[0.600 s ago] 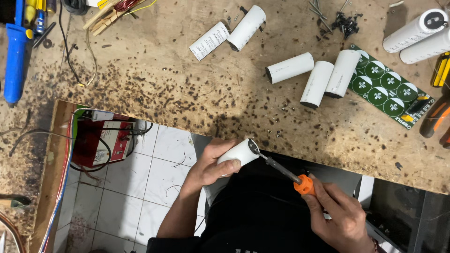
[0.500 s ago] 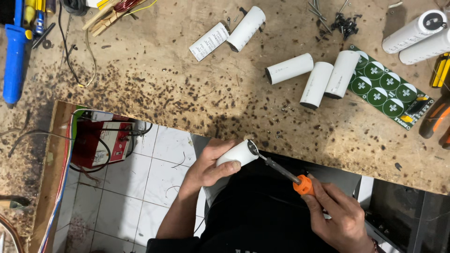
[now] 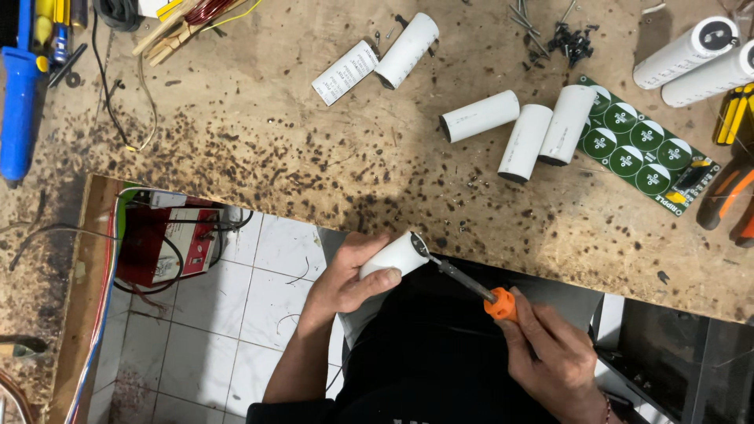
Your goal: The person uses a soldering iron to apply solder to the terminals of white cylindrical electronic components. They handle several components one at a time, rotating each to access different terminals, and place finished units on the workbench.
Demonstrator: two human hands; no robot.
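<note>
In the head view, the left hand [image 3: 345, 283] is wrapped around a white cylinder [image 3: 395, 255], thumb laid along its near side and fingers curled behind, so the grip is closed on the body just short of its dark end cap. The cylinder sits below the workbench [image 3: 259, 149] edge, over the person's lap, its capped end pointing toward two o'clock. The right hand [image 3: 550, 357] is closed around an orange-handled screwdriver [image 3: 471, 284], whose metal shaft runs toward ten o'clock and meets the cylinder's end. The cylinder looks rigid and smooth-skinned, probably dense for its size and apt to roll or twist in the palm, so holding it around the middle of the body, clear of the end terminals, seems soundest; the end cap looks like the delicate part. On the bench at one o'clock lie three more white cylinders [image 3: 522, 129] side by side, touching a green board of round cells [image 3: 640, 145]. Two larger ones [image 3: 691, 59] lie at the upper right, and a blue tool [image 3: 20, 94] at ten o'clock.
</note>
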